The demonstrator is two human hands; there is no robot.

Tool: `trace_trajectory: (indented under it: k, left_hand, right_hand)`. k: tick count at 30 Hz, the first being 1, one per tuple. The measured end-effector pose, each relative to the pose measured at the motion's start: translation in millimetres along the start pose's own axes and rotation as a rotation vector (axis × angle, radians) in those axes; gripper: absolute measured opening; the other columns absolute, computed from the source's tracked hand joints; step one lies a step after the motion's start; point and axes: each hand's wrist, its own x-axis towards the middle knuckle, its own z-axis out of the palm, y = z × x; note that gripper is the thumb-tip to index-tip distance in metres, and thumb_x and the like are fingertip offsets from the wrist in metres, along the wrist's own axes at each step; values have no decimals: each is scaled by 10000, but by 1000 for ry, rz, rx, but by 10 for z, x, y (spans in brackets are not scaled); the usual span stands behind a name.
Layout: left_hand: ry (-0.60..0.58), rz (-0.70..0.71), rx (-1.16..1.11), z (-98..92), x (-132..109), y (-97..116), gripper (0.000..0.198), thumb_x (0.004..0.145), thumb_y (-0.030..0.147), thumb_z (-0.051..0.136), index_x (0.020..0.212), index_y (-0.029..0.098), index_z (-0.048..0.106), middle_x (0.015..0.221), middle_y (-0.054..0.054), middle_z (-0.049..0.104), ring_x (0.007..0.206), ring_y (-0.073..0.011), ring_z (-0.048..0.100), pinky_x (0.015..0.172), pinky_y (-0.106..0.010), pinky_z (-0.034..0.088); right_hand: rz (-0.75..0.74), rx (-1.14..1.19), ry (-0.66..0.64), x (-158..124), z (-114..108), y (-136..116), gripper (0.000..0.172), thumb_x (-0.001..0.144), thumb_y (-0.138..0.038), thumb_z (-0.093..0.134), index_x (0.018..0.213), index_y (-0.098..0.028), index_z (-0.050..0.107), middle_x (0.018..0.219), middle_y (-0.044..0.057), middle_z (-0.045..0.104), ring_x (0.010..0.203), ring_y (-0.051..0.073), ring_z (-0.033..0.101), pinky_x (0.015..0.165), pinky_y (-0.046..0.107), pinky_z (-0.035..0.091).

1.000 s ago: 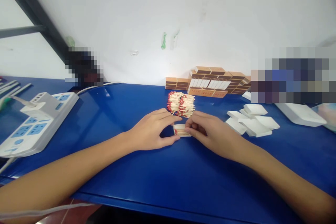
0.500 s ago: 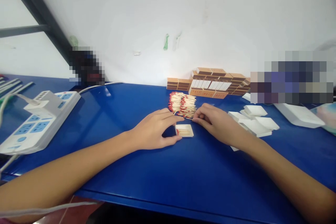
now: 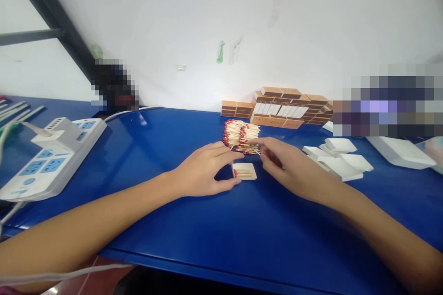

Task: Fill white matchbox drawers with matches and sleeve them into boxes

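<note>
Only a few matches (image 3: 244, 174) line the otherwise bare matchbox tray (image 3: 249, 167) on the table (image 3: 207, 235), its left end held by the left hand (image 3: 202, 170), while the right hand (image 3: 289, 163), fingers parted, meets the large match pile (image 3: 238, 132) on the far side.

I note both forearms (image 3: 114, 218) bare, converging from the lower corners | left hand (image 3: 202, 170): knuckles up, thumb and forefinger parted in a C | right hand (image 3: 294, 166): turned inward, forefinger extended beyond the thumb, other fingers curled

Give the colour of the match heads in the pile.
The match heads are red, best seen in the head view, the only one.
</note>
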Motion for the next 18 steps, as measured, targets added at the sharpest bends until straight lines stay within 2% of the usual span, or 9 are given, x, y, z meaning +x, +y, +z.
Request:
trace_trajectory:
  k: [3,7,11,15,18]
  left_hand:
    - [5,-2,-2,-5,0,5,474,952,361,730,1364,153,625,1167,-105,763,1058,-265,697,940,-441,594]
    - [23,0,12,-11,2,0,481,937,346,742,1358,142,627,1142,-100,764,1022,-254,692,915,-426,597]
    - [59,-22,62,-28,10,-9,459,943,335,730,1345,137,633,1102,-92,766,975,-242,691,909,-418,589]
    - [74,-32,66,-37,15,-9,440,950,336,716,1332,132,639,1130,-102,765,970,-240,695,913,-418,586]
    - [62,-39,54,-39,11,-8,450,953,352,717,1342,140,633,1136,-104,768,980,-240,700,914,-417,591]
  right_hand:
    - [-9,41,22,1,-6,-39,256,1027,-258,482,1207,-232,662,898,37,673,714,180,587,658,325,475]
    - [112,306,115,25,-56,-124,247,1001,-423,616,1086,-220,728,893,50,726,705,174,609,612,307,500]
    - [232,551,57,41,-47,-211,344,903,-544,748,945,-205,783,884,62,763,665,168,624,578,307,502]
    - [205,548,55,38,112,-193,278,892,-509,770,902,-236,821,915,48,771,772,192,638,704,343,514]
    - [156,440,64,36,202,-147,203,900,-452,767,888,-259,828,874,34,715,738,177,567,675,334,467]
